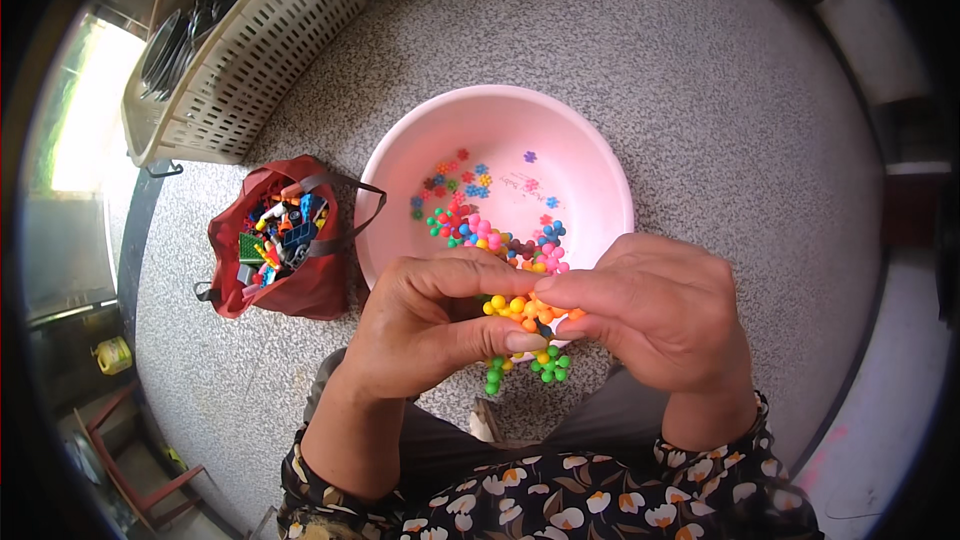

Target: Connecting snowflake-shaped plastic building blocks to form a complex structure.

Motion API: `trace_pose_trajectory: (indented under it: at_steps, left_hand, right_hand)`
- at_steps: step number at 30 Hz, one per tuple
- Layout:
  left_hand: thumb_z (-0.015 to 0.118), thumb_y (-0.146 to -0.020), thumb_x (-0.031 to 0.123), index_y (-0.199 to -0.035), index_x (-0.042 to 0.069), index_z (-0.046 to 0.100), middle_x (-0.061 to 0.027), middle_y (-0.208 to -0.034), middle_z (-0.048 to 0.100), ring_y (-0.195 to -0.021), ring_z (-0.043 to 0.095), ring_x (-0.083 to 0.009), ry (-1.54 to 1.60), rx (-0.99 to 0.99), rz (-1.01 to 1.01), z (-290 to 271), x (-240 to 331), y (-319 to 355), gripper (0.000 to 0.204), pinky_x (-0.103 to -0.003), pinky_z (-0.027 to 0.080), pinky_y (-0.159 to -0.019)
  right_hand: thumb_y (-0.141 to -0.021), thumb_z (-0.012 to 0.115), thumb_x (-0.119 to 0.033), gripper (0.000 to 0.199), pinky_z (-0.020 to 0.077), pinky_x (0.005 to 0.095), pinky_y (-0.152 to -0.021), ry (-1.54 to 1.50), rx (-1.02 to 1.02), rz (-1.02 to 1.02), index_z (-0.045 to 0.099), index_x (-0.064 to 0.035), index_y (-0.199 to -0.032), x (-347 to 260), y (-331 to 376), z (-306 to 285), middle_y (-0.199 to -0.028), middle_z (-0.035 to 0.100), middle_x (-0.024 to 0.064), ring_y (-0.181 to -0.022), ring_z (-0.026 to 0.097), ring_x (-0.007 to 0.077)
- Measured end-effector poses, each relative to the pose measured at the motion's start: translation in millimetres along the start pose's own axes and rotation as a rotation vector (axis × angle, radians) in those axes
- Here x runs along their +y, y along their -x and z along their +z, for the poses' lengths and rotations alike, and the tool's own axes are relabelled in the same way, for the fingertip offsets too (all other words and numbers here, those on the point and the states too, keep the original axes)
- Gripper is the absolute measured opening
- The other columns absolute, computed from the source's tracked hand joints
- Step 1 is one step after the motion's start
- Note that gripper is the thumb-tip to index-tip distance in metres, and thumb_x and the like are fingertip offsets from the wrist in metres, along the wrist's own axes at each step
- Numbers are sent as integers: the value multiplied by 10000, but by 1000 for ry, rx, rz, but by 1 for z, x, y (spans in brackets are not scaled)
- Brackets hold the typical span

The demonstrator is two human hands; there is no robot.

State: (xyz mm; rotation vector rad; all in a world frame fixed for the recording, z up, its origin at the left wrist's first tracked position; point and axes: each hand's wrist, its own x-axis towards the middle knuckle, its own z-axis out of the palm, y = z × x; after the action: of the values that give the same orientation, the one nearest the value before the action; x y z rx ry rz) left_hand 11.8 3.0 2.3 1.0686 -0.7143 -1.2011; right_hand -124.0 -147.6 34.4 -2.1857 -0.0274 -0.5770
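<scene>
A joined chain of knobbly plastic building pieces (500, 304), made of small balls in yellow, orange, green, pink, blue and red, hangs between my hands. My left hand (415, 325) is closed on it, thumb below and fingers above. From the other side my right hand (655, 310) pinches an orange piece (574, 314) at the chain, thumb and forefinger close to the left fingertips. Parts of the chain are hidden behind the fingers. Beneath and beyond is a pink basin (490, 96), with loose flower-shaped pieces (480, 181) scattered over its bottom.
Left of the basin stands a red bag (320, 290) full of mixed toy bricks, one dark handle reaching the basin's rim. A pale slotted plastic basket (260, 60) with metal pans is at the far left. Wooden chair parts (125, 460) and a yellow container (113, 355) lie lower left.
</scene>
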Motion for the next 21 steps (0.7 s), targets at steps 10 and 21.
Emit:
trace_pose_trajectory:
  at_steps: [10,21]
  left_hand:
    - [670,-705,-46,-1016,-58,584,-123,-918,613,-813,608,-164,169,2,-119,1,0,4,323,-255,504,-737]
    - [674,-708,-13,-1047,-48,548,-130,-961,615,-860,604,-170,221,199,14,-12,9,5,364,-288,493,-788]
  right_hand:
    - [-589,710,-40,286,444,251,-483,-24,7,12,662,-8,-869,-1,-1,8,-639,621,81,-531,580,176]
    - [-722,666,-36,344,437,219,-539,-321,251,259,587,-20,-1057,13,1,19,-744,605,58,-589,529,95]
